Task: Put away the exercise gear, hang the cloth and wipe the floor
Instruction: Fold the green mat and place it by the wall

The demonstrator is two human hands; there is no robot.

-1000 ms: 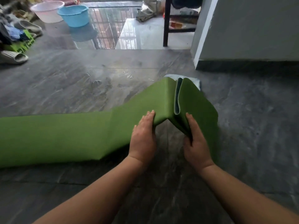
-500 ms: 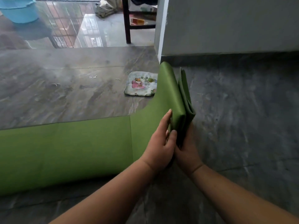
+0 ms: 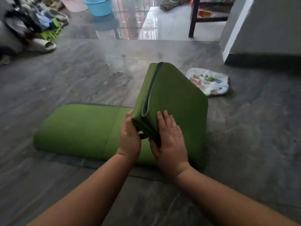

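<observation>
A green exercise mat (image 3: 175,93) lies on the dark grey floor (image 3: 81,82), its right end folded into a thick stack tipped up over the flat part that stretches left. My left hand (image 3: 130,137) grips the stack's near left edge. My right hand (image 3: 171,137) presses flat on the stack's top face, thumb hooked under the near corner. A small white cloth (image 3: 210,81) with colourful pictures lies on the floor just beyond the stack, to its right.
A grey wall corner (image 3: 254,33) stands at the back right. A dark chair leg (image 3: 193,18) and a blue basin (image 3: 98,5) are at the back. Slippers (image 3: 42,44) and piled clothes (image 3: 27,23) sit at the back left.
The folded stack has been turned over leftward onto the flat part, so less mat lies unfolded. My right hand moved from under the fold onto its top. The view swung left.
</observation>
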